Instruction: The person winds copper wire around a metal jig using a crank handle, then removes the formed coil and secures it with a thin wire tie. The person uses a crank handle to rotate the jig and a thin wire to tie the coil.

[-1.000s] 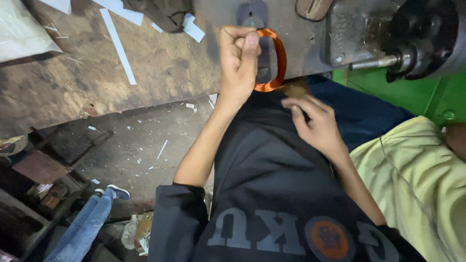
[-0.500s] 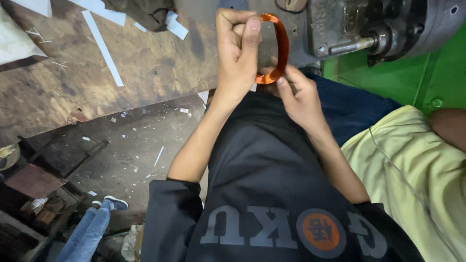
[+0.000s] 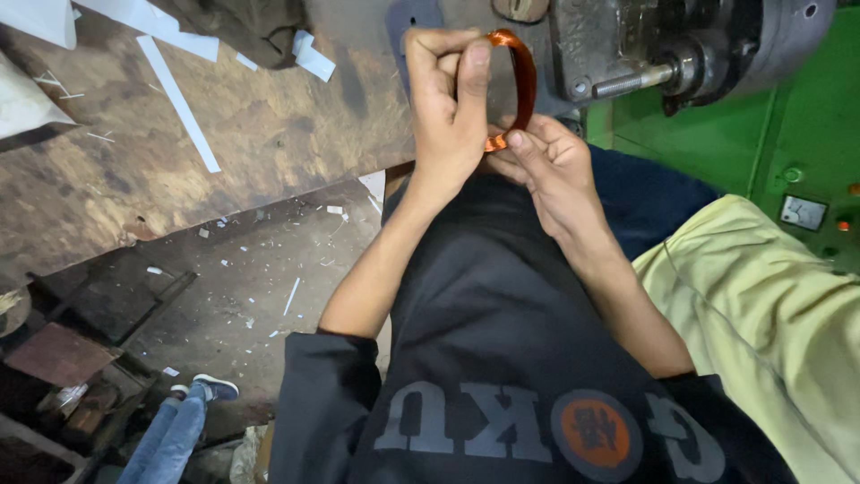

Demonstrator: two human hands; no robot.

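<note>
Far left: a worn wooden workbench (image 3: 116, 179) carrying white paper strips (image 3: 179, 103) — one long strip lies diagonally, smaller scraps lie near the bench's far edge. Below it, a dusty floor (image 3: 251, 278) scattered with white offcuts; at lower left, another person's leg in blue jeans (image 3: 157, 444) with a dark shoe.

Centre: the left hand (image 3: 448, 108) is raised, fingers curled and thumb pressed across them, grasping the near side of an orange-brown coil of wire (image 3: 520, 76). The coil is an oval loop held upright in the air in front of the bench edge, its upper arc above the knuckles. Just beside it, the right hand (image 3: 551, 170) pinches the coil's lower end between thumb and forefinger; the two hands touch there. Both forearms emerge from pushed-up dark sleeves of a black printed shirt (image 3: 502, 358).

Right: a grey metal machine (image 3: 681, 45) with a projecting threaded shaft, a green panel (image 3: 806, 134) behind it, and a pale yellow cloth (image 3: 770, 305) at the lower right.
</note>
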